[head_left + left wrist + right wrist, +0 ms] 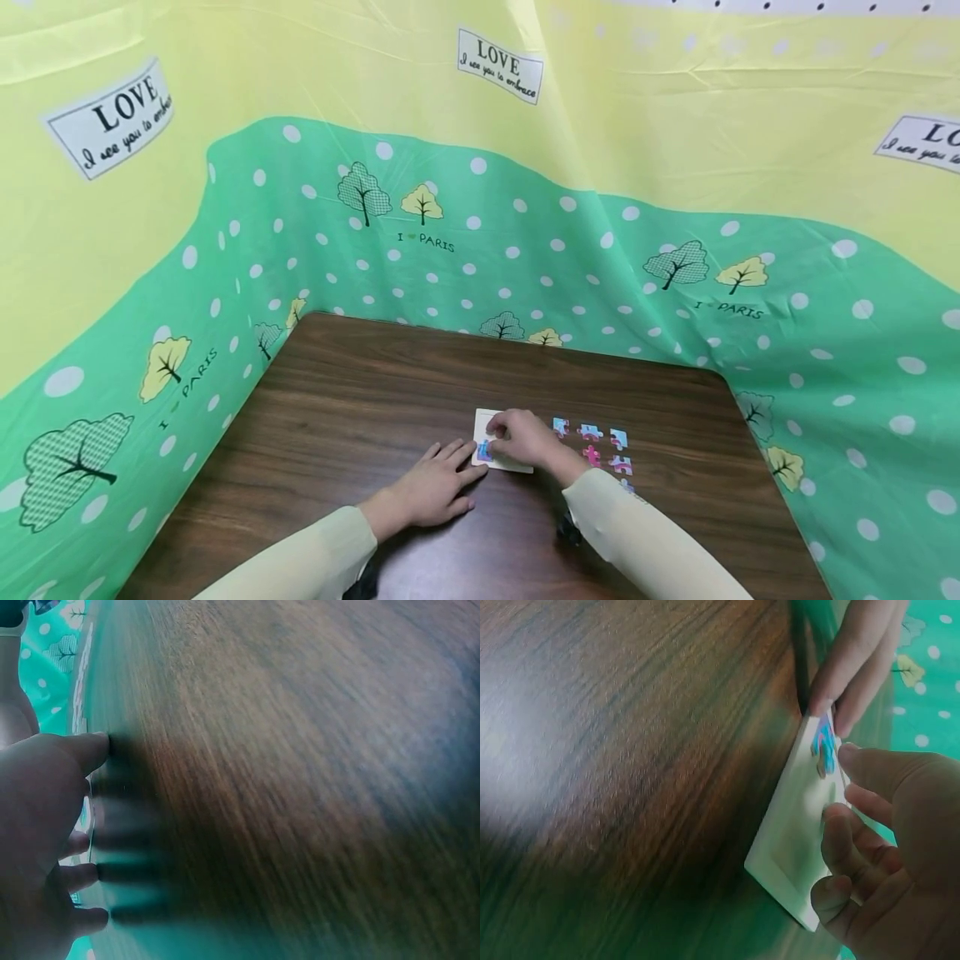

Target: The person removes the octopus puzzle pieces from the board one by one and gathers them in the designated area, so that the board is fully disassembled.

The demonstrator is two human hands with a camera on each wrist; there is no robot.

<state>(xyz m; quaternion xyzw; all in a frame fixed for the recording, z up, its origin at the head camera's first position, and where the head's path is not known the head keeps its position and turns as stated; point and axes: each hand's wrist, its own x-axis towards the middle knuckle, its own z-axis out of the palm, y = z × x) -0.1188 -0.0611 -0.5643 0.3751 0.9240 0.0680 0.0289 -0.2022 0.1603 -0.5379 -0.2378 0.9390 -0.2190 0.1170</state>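
Observation:
A small white puzzle tray [512,467] lies on the table, with a blue-and-purple jigsaw piece [483,451] in its left part. My left hand [432,489] rests on the wood with fingers spread, its fingertips at the tray's left edge. Over the tray is my right hand [525,437], its thumb beside or on the piece. In the right wrist view, the other fingers [840,836] of that hand bend loosely above the tray's pale floor, and nothing shows between them and the thumb. Whether the thumb presses the piece is unclear.
Several loose jigsaw pieces lie right of the tray, among them a blue one [589,432] and a pink one [591,455]; the right sleeve partly covers the nearest. The dark wooden table [360,383] is bordered by a green and yellow printed cloth [450,250].

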